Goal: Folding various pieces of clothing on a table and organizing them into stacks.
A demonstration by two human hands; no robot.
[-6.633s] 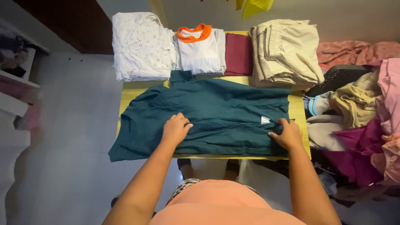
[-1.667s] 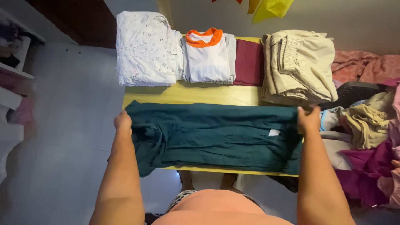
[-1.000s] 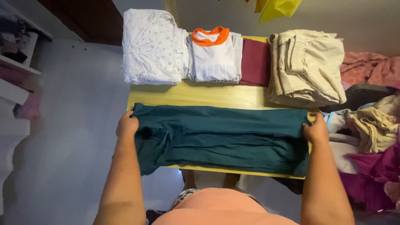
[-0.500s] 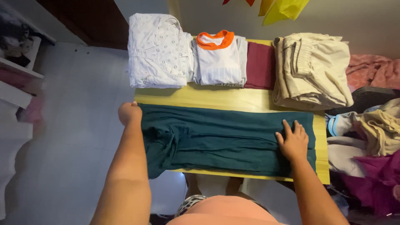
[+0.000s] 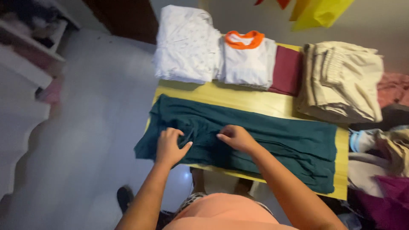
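Note:
A dark teal shirt (image 5: pixel 272 136) lies folded into a long strip across the near side of a small yellow table (image 5: pixel 238 100). My left hand (image 5: pixel 169 146) rests on the shirt's left part, fingers spread over the bunched sleeve cloth that hangs past the table's left edge. My right hand (image 5: pixel 235 137) presses on the middle of the strip, fingers curled down onto the cloth. Whether either hand pinches the fabric is unclear through the blur.
Folded clothes line the table's far side: a white patterned garment (image 5: pixel 187 44), a white top with an orange collar (image 5: pixel 249 59), a maroon piece (image 5: pixel 289 70), a beige stack (image 5: pixel 341 83). Loose clothes pile up at the right (image 5: pixel 383 166). Shelves stand at the left (image 5: pixel 30 51).
Both hands left the strip's ends and moved inward: the right hand slid from the right end to the middle, the left hand came onto the left part. The view swung left.

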